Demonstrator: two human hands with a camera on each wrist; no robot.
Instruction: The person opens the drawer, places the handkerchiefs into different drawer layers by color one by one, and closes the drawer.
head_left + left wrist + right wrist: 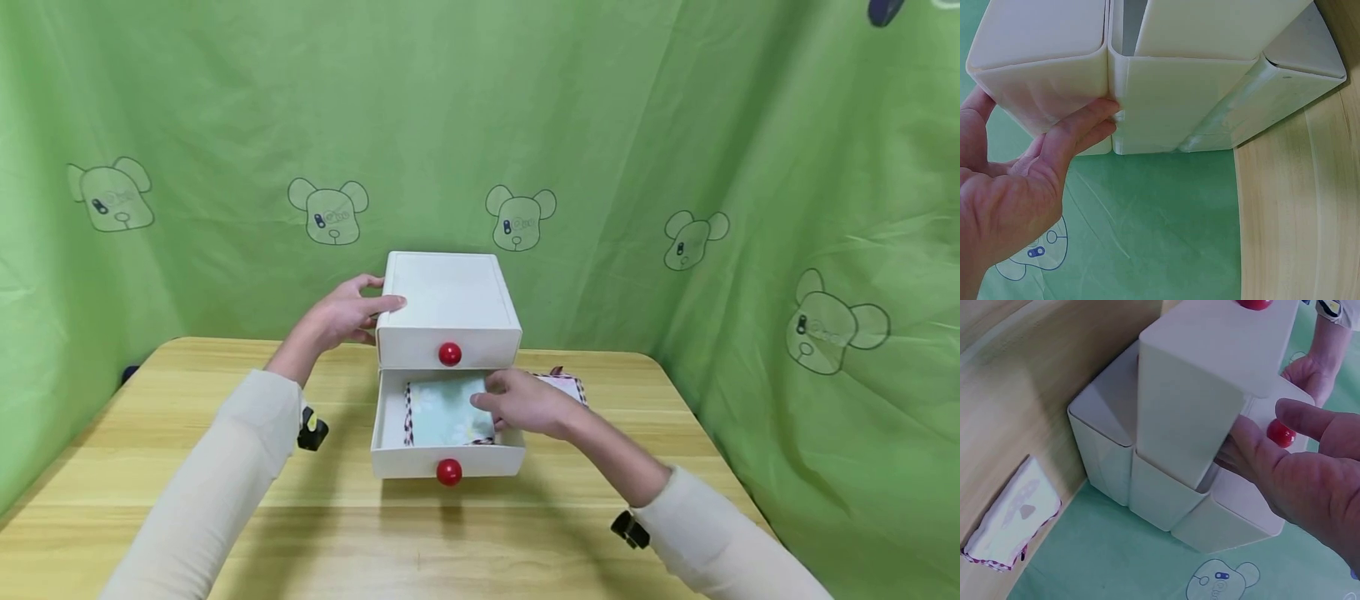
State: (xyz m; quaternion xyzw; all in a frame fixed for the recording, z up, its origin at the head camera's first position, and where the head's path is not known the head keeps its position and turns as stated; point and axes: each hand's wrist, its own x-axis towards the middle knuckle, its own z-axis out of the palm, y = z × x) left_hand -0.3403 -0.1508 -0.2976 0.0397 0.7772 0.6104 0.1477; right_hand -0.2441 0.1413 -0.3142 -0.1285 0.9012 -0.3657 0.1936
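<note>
A white cabinet of stacked drawers [453, 287] stands on the table, its upper drawer closed. Below that, a drawer [405, 463] with a red knob [449, 472] is pulled out. Inside lies a folded pale green cloth [446, 410] with flower print and checked trim. My left hand [345, 314] rests on the cabinet's upper left edge, thumb on top and fingers against the side [1041, 94]. My right hand [531, 406] reaches over the drawer's right wall, its thumb over the cloth. In the right wrist view its thumb stands apart; the fingertips are hidden in the drawer.
Another folded cloth [1016, 515], pale with checked trim, lies on the wooden table [322, 517] to the right of the cabinet. A green curtain [450, 108] with bear-head outlines hangs close behind and along both sides.
</note>
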